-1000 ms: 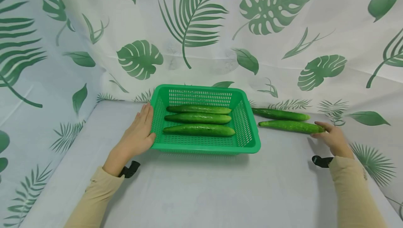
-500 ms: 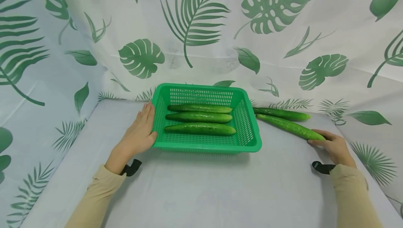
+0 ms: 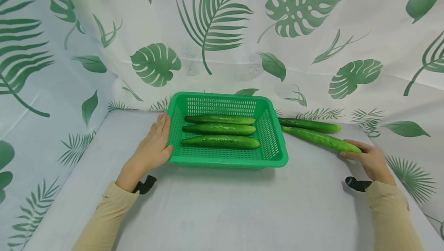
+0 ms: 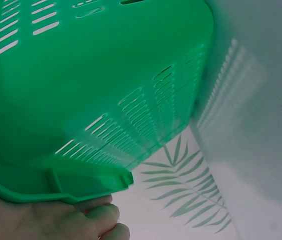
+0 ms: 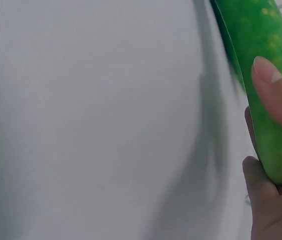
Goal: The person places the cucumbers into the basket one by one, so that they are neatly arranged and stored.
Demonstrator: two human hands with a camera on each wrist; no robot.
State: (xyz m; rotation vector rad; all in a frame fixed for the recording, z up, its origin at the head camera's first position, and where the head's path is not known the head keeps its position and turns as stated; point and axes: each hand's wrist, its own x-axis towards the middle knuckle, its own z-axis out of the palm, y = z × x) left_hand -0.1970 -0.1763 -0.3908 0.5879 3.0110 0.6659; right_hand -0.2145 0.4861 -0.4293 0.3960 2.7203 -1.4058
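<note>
In the head view a green plastic basket (image 3: 229,163) stands at the middle, with three cucumbers lying side by side in it, the nearest cucumber (image 3: 220,141) among them. My left hand (image 3: 152,145) rests with straight fingers against the basket's left side; the left wrist view shows those fingers (image 4: 101,217) by the rim. To the right of the basket, my right hand (image 3: 372,160) grips the near end of a cucumber (image 3: 319,138). In the right wrist view, thumb and fingers hold that cucumber (image 5: 275,145) from both sides.
Another cucumber (image 3: 312,125) lies behind the held one, close to the wall cloth. White cloth printed with green leaves (image 3: 156,64) hangs behind and at the left. A pale cloth covers the table (image 3: 222,208).
My right hand has drawn the gripped end of its cucumber nearer to me, so the cucumber now slants away from the one behind. The left hand stays at the basket.
</note>
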